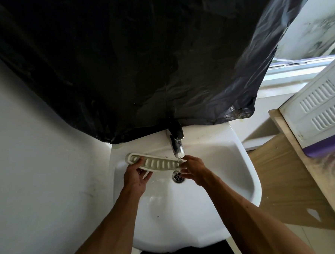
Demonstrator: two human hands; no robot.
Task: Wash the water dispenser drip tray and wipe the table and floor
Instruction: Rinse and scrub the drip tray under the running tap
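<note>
Held the drip tray just below the tap, long axis crosswise, one end under the spout. Pinched that end with fingers of the right hand; gripped mid-length, left of the tap, with the left hand.

Behind and above white sink: black plastic sheet, draping down to chrome tap on sink's back rim. Right of sink: white panel with vent slots, purple strip along its lower edge. Up beyond sink's right corner: pale window sill.
</note>
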